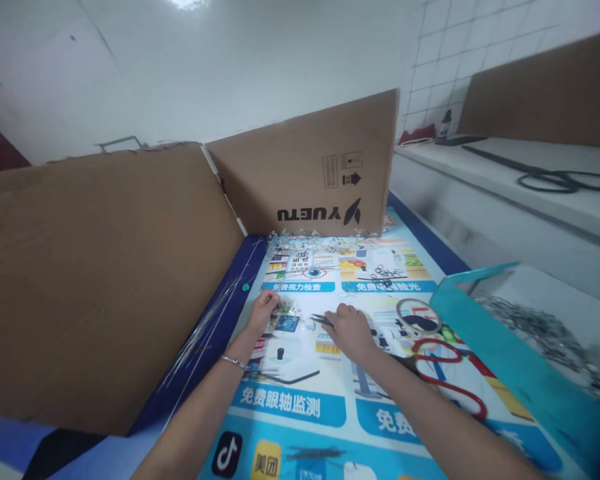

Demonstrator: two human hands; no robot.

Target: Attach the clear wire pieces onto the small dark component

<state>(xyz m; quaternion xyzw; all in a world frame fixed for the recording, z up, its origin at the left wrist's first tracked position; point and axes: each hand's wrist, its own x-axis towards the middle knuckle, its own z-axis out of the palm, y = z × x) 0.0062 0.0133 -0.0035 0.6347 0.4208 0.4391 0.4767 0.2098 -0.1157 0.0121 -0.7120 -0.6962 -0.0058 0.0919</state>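
Observation:
My left hand [265, 312] is closed in a pinch above the printed sheet. What its fingertips hold is too small to make out. Beside those fingertips lie small clear, shiny pieces [291, 309]. My right hand [351, 330] is wrapped round a small dark pointed metal tool [322, 320], whose two slim tips point left toward my left hand. The kind of tool cannot be told, as its handles are hidden in my palm. A short gap separates the tips from my left fingers.
Cardboard panels [300, 170] stand left and behind. On the right are a tape roll [404, 315], red-handled scissors [437, 345] and a teal box [500, 353] of tangled metal pieces. Black rings [386, 275] lie farther back; thin wires [203, 330] lie left. Large black scissors [545, 175] rest on a ledge.

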